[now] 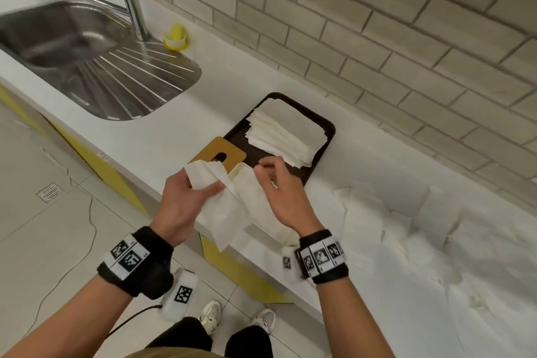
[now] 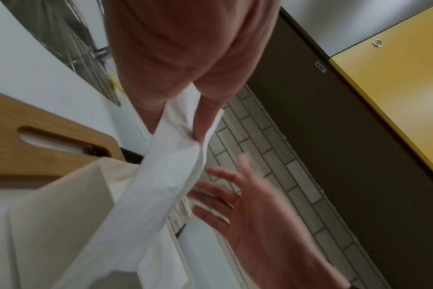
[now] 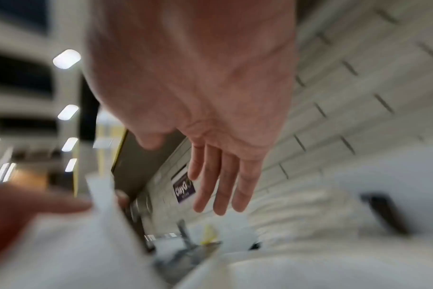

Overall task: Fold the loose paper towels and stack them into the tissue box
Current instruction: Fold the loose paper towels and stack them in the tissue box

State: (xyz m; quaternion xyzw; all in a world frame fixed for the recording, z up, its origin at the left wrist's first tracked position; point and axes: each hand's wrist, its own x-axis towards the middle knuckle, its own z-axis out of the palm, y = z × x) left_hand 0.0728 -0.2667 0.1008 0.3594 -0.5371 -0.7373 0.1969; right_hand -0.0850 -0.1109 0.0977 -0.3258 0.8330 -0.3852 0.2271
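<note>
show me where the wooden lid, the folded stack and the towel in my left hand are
wooden lid (image 1: 217,151): head view, flat top beside the slot.
folded stack (image 1: 286,132): head view, top sheet's middle.
towel (image 1: 223,212): head view, hanging part below the left hand (image 1: 181,203).

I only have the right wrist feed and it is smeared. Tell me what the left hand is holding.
Observer: The left hand pinches one loose paper towel at its upper end; the sheet hangs down over the open tissue box.
Operator: Report where the box's lid is.
Observer: The wooden lid leans against the dark tray, slot facing up.
Operator: Say what sits on that tray.
Observer: A stack of folded towels.
</note>
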